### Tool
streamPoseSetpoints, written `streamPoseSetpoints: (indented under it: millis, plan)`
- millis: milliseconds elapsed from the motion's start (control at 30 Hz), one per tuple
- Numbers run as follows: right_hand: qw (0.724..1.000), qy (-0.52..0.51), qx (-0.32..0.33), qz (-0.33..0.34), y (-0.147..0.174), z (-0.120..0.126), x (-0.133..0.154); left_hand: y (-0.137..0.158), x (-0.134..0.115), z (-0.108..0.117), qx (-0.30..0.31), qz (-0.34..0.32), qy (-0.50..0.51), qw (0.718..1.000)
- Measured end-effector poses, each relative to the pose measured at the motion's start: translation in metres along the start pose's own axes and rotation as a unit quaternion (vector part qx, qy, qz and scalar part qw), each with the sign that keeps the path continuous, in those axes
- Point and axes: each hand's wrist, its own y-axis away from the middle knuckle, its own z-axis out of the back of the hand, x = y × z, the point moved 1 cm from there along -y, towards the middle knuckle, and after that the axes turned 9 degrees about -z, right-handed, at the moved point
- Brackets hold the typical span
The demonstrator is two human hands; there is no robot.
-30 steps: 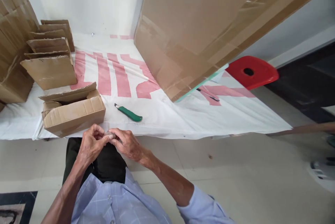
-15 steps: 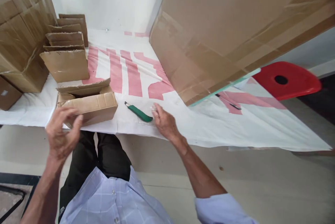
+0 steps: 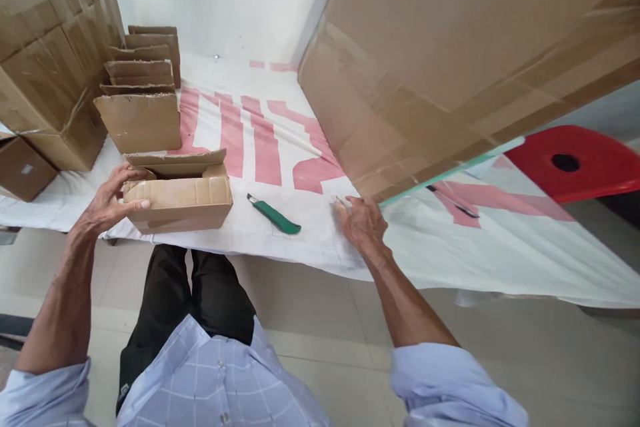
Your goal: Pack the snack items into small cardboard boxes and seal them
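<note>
A small brown cardboard box (image 3: 187,204) lies near the table's front edge, its long flap raised and a gap showing along the top. My left hand (image 3: 107,204) grips its left end, thumb on the front side and fingers over the top. To the right of the box rests a green utility knife (image 3: 275,215), its blade end pointing up and left. My right hand (image 3: 363,222) is closed low over the cloth, close to the bottom corner of a big carton (image 3: 425,80). Its fingertips are pinched, and what may be between them is too small to make out.
Several open cardboard boxes (image 3: 143,122) stand in a row at the back left, beside tall taped cartons (image 3: 65,80). A white and pink cloth (image 3: 265,147) covers the table. At the right are a dark pen-like object (image 3: 465,210) and a red stool (image 3: 595,160).
My left hand has come up from in front of the box and taken hold of its left end. My right hand has moved right, away from the utility knife toward the big carton.
</note>
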Motion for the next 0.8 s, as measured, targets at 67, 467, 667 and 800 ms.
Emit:
streamPoseSetpoints:
  millis: [67,467,667,800]
  plan:
    - [0.999,-0.030,-0.032,0.013,0.000,-0.001,0.006,-0.002,0.001,0.000,0.040,0.000,-0.007,0.999]
    - [0.978,-0.134,0.062,-0.146,-0.015,0.004,0.022,-0.006,-0.002,0.007,-0.033,0.131,0.123,0.983]
    - [0.964,-0.199,0.074,-0.162,-0.013,0.012,0.020,-0.004,-0.003,0.004,-0.032,0.138,0.127,0.982]
    - [0.944,-0.281,0.064,-0.160,-0.012,0.014,0.027,-0.007,-0.003,-0.002,-0.024,0.128,0.109,0.985]
